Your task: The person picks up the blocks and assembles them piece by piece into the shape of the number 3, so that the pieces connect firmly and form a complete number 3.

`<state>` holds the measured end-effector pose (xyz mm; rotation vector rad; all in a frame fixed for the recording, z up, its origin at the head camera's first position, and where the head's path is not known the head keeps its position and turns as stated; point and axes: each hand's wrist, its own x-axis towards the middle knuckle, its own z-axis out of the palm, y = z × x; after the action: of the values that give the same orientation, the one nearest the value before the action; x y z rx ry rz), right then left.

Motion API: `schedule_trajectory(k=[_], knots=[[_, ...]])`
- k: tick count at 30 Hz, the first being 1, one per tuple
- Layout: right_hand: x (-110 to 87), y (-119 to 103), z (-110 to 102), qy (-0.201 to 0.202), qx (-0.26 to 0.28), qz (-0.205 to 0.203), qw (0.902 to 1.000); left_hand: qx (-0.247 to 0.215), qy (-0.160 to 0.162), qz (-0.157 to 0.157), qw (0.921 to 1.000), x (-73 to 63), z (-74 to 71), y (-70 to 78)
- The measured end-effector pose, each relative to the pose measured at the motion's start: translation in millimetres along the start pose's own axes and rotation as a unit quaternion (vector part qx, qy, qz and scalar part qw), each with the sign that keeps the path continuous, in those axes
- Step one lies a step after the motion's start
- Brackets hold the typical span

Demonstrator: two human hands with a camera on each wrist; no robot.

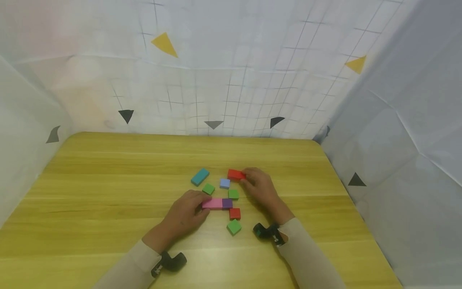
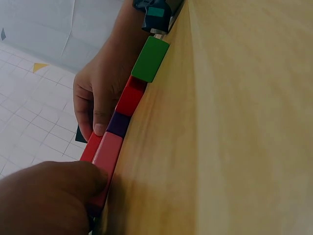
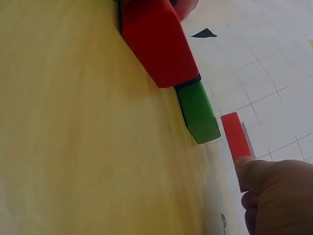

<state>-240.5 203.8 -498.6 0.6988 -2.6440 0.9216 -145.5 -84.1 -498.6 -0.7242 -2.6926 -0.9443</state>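
White sheeting (image 1: pixel 213 86) stands behind the wood-grain table (image 1: pixel 108 172). Left of centre, the left hand (image 1: pixel 185 212) pinches the pink rectangular block (image 1: pixel 214 204) between thumb and fingers; a purple block (image 1: pixel 227 204) sits at its right end. Farther and right, the right hand's (image 1: pixel 261 188) thumb and fingers clamp the red rectangular block's (image 1: pixel 235 175) right end.

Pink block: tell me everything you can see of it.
The pink block is a plain oblong with smooth faces, perhaps painted wood. It appears to lie flat on the table, gripped near its left end by the left hand. Its right end seems to touch the purple block.
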Motion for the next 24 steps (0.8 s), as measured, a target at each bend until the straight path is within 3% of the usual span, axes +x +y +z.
schedule_trajectory(k=[11,24], knots=[[1.7,-8,-4,0.013,0.028,-0.024,0.9993,-0.004,-0.015,-0.015,0.9998,0.7,0.6,-1.4],[-8.6,-18,-11,0.012,0.039,-0.037,0.9985,-0.004,0.006,0.002,1.0000,0.0,0.1,-1.0]])
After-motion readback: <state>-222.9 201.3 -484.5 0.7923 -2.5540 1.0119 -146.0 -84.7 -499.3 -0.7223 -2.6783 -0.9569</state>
